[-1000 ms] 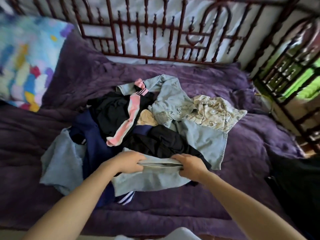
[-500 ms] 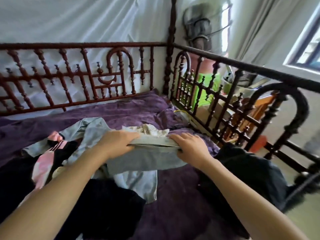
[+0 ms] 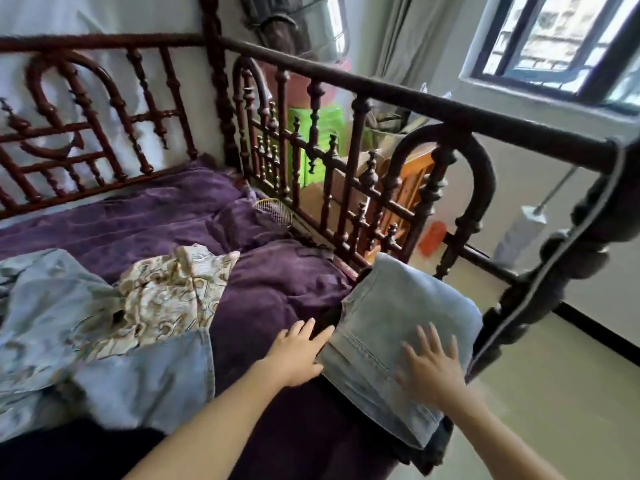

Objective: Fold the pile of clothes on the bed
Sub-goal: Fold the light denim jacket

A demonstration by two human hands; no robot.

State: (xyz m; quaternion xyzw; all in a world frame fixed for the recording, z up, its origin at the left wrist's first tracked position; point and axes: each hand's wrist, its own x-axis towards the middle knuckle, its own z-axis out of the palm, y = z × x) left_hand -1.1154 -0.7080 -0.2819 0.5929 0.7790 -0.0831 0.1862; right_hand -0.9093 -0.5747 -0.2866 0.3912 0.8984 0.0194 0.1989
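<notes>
Folded denim (image 3: 405, 337): right edge of bed (image 3: 277, 282), atop dark garment (image 3: 434, 452), just beside wooden rail (image 3: 346, 77).
Right hand (image 3: 429, 368): flat on top, fingers spread, gripping nothing.
Left hand (image 3: 298, 355): fingers straight, touching folded denim's left edge.
Unfolded pile (image 3: 114, 323): left side of bed; pale denim (image 3: 52, 306), cream patterned piece (image 3: 173, 292).

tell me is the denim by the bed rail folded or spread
Folded: the denim lies as a compact rectangle, layered edges showing, right hand flat on it.

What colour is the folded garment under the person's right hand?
Light blue denim; the folded garment shows best in the head view.
</notes>
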